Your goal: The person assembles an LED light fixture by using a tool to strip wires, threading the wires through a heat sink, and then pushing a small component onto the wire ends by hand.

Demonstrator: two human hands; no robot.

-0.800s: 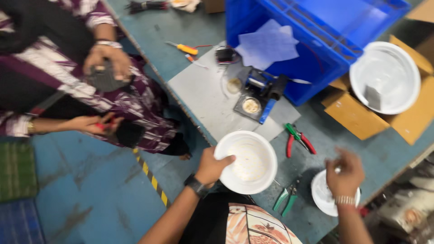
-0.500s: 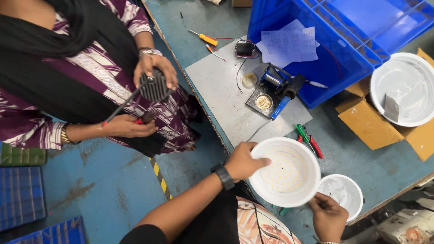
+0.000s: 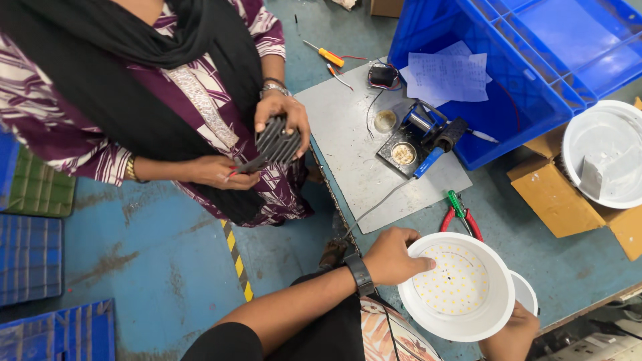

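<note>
My left hand [image 3: 391, 257], with a black watch on the wrist, grips the left rim of a round white lamp housing [image 3: 491, 314] whose inside shows a disc of several small yellow LEDs [image 3: 451, 281]. My right hand [image 3: 513, 332] sits low at the frame's bottom edge, under the housing's right side. It holds a small white round cover [image 3: 528, 294] that peeks out behind the housing; its fingers are mostly hidden. Across from me a co-worker's two hands hold a black finned heat sink [image 3: 275, 142].
A grey metal plate [image 3: 348, 154] on the teal table carries a soldering stand [image 3: 421, 137]. Red and green pliers [image 3: 458, 214] lie beside the housing. A blue crate [image 3: 535, 60] with papers and a cardboard box [image 3: 545, 194] holding another white housing [image 3: 602, 154] stand to the right.
The view shifted down and left. My left hand tilted the white housing so its LED disc faces up. My right hand with the small cover moved under the housing's right edge.
</note>
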